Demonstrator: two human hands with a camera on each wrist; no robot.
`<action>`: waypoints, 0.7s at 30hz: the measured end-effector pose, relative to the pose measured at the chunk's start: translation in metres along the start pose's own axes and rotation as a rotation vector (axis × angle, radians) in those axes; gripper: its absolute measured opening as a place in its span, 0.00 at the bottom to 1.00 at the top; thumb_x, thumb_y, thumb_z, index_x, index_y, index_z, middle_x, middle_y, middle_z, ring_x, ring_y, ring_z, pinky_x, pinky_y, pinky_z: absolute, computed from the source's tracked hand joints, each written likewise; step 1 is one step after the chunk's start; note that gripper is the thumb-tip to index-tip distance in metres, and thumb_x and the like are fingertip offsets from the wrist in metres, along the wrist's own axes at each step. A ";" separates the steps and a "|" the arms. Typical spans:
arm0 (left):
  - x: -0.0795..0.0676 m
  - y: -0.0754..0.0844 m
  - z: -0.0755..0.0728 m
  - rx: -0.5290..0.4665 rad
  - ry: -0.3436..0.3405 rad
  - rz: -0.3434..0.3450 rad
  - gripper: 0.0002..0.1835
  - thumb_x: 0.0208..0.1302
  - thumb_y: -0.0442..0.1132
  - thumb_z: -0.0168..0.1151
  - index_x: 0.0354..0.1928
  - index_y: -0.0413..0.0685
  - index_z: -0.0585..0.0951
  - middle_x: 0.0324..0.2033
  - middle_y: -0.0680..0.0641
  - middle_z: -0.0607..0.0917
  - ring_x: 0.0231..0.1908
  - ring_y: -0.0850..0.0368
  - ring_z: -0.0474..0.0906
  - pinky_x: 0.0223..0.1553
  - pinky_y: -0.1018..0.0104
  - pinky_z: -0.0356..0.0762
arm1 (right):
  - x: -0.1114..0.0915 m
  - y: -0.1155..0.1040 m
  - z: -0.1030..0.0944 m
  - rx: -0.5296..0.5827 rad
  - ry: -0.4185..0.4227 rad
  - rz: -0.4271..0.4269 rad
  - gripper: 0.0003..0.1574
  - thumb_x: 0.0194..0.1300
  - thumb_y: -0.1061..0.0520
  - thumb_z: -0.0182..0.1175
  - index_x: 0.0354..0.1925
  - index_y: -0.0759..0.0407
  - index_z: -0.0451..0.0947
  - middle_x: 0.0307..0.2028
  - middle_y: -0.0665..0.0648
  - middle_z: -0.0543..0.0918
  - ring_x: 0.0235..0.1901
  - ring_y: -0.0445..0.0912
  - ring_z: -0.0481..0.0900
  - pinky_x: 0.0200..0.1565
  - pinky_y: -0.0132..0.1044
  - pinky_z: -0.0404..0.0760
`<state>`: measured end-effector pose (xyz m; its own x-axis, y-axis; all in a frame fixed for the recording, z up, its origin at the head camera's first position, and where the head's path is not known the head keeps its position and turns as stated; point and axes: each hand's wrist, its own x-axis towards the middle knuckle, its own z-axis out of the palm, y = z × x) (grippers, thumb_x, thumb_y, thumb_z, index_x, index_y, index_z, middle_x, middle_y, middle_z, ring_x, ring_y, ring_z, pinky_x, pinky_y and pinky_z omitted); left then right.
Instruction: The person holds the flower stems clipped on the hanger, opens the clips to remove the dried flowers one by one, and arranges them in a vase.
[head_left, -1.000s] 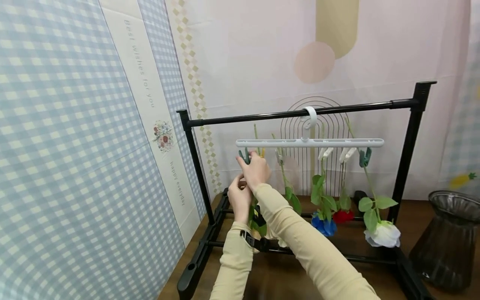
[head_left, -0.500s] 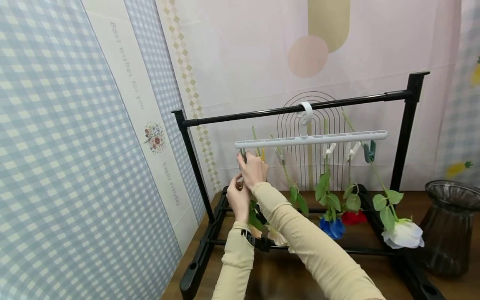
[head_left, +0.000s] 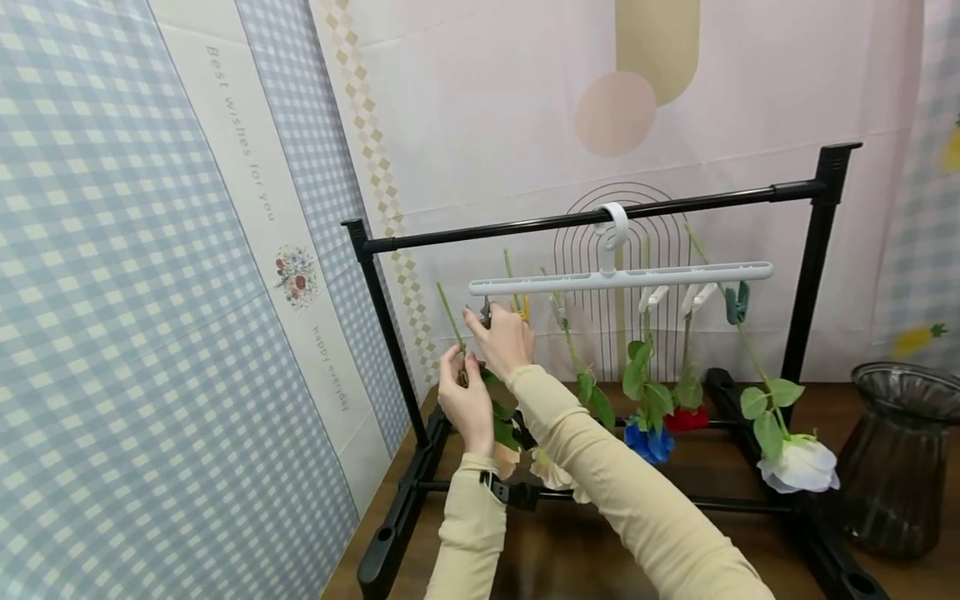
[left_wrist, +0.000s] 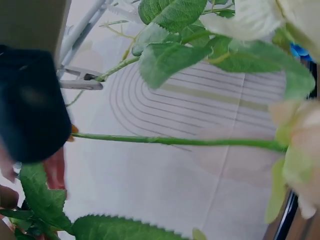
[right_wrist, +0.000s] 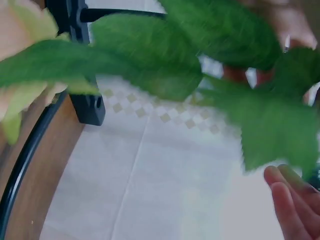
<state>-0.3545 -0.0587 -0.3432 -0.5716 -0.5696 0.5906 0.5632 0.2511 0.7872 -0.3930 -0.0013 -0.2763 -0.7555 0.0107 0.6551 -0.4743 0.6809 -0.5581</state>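
Note:
In the head view, my left hand (head_left: pixel 467 407) pinches the green stem (head_left: pixel 452 318) of an artificial flower, whose upper end leans out left of the hanger. Just above it, my right hand (head_left: pixel 507 340) pinches the dark clip (head_left: pixel 486 314) at the left end of the white hanger (head_left: pixel 555 285). The stem stands apart from this clip. Large leaves (right_wrist: pixel 150 55) blur across the right wrist view. In the left wrist view, a peach flower (left_wrist: pixel 302 162) hangs on a straight stem (left_wrist: pixel 175 141). The head of the held flower is hidden behind the arms.
The hanger hooks over the bar of a black rack (head_left: pixel 510 227). Clipped along it are a blue flower (head_left: pixel 649 440), a red flower (head_left: pixel 686 418) and a white rose (head_left: pixel 798 464), heads down. A dark glass vase (head_left: pixel 892 475) stands right of the rack on the wooden table (head_left: pixel 570 554).
My left hand has moved left and slightly down, drawing the stem out of the end clip. My right hand stays at the clip. The hanger has swung slightly and the head view has shifted.

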 end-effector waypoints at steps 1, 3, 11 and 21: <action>0.000 0.002 -0.002 0.005 0.004 0.025 0.13 0.70 0.40 0.56 0.52 0.45 0.80 0.32 0.39 0.87 0.26 0.50 0.79 0.25 0.70 0.65 | 0.000 0.000 -0.002 0.001 -0.031 0.014 0.27 0.69 0.39 0.54 0.33 0.62 0.78 0.15 0.56 0.74 0.12 0.43 0.64 0.17 0.30 0.59; 0.000 0.004 -0.005 0.022 0.007 0.074 0.13 0.71 0.41 0.56 0.52 0.44 0.80 0.31 0.39 0.87 0.26 0.50 0.79 0.25 0.71 0.65 | 0.000 0.000 -0.008 -0.009 -0.102 0.033 0.30 0.69 0.38 0.53 0.40 0.65 0.79 0.21 0.60 0.80 0.15 0.46 0.70 0.19 0.32 0.64; -0.002 0.013 -0.022 0.155 0.024 0.223 0.12 0.69 0.39 0.58 0.51 0.46 0.82 0.30 0.45 0.88 0.16 0.58 0.70 0.20 0.71 0.60 | -0.040 -0.006 -0.044 -0.067 -0.292 -0.015 0.29 0.71 0.45 0.53 0.55 0.68 0.76 0.39 0.61 0.88 0.33 0.53 0.86 0.34 0.44 0.83; -0.026 0.028 -0.034 0.385 -0.001 0.650 0.09 0.67 0.39 0.60 0.46 0.55 0.85 0.29 0.52 0.86 0.22 0.60 0.77 0.28 0.66 0.72 | -0.115 -0.030 -0.119 -0.136 0.035 -0.448 0.04 0.62 0.59 0.62 0.31 0.53 0.84 0.19 0.46 0.81 0.15 0.34 0.70 0.20 0.27 0.68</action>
<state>-0.3040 -0.0633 -0.3426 -0.1961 -0.2127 0.9572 0.5391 0.7920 0.2864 -0.2385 0.0645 -0.2740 -0.4731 -0.2834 0.8342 -0.6850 0.7137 -0.1460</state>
